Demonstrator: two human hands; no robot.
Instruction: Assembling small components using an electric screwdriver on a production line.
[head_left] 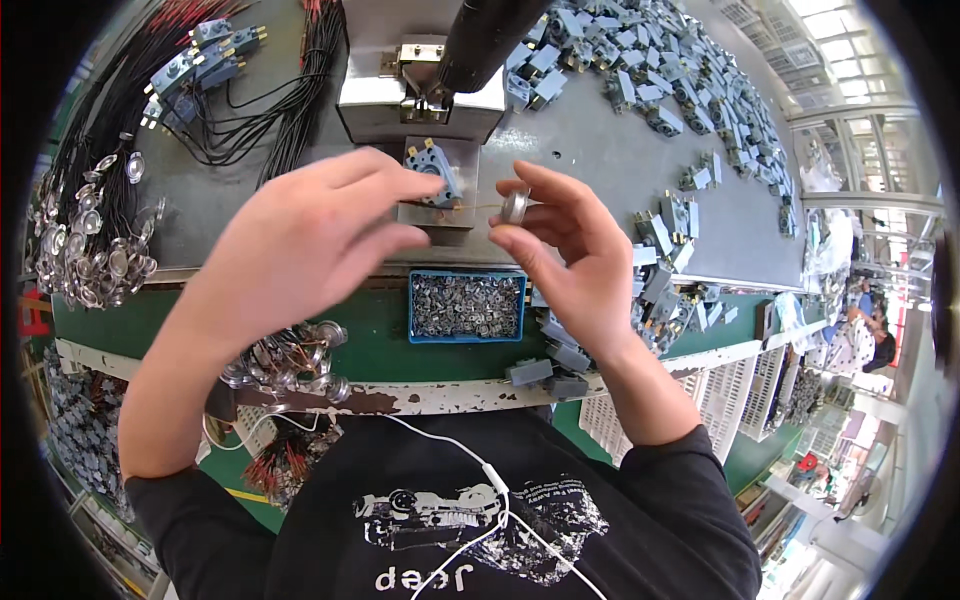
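My right hand (575, 250) pinches a round metal disc-shaped part (515, 207) between thumb and fingers. A thin wire (482, 207) runs from this disc leftward to a grey-blue plastic block (430, 168) with brass terminals. The block sits tilted on a metal plate (462, 160) below the machine head. My left hand (310, 235) reaches across from the left, with its index fingertip over the block's near edge; contact is unclear. Its thumb stays apart from the index finger, and nothing shows in the gap. The curled fingers behind are partly hidden.
A blue tray (467, 338) of small metal pieces lies just below my hands. Many grey-blue blocks (690, 100) spread across the right. Black wires (290, 130) and metal discs (90, 235) hang at left. A dark machine cylinder (490, 45) overhangs the plate.
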